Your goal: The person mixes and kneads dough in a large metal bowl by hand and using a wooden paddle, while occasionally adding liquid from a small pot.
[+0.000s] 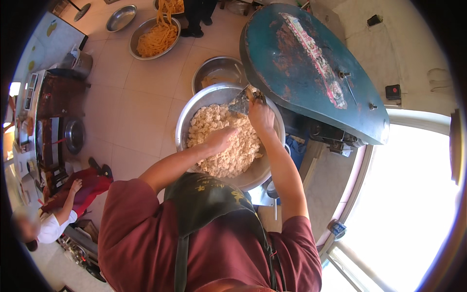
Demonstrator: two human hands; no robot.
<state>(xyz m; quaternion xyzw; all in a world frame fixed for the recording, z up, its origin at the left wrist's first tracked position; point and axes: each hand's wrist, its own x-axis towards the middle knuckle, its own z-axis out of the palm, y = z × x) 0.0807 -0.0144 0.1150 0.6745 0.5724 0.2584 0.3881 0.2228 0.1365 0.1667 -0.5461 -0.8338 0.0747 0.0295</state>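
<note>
A large metal basin [182, 127] stands in front of me, filled with pale, crumbly dough [214, 119]. My left hand [223, 139] rests in the middle of the dough, its fingers partly sunk in it, so I cannot tell how they are bent. At the basin's far right rim, my right hand [261, 116] is closed around the handle of a scraper [239, 103]. The scraper's broad, greyish flat blade slants down toward the dough. My fingers hide part of its handle.
A blue-green machine housing [292, 58] overhangs the basin's right side. Another metal bowl [197, 80] sits just beyond. Farther off are a bowl of orange strips [158, 39] and a shallow metal bowl [121, 18]. Another person [58, 219] is at the left, beside a counter.
</note>
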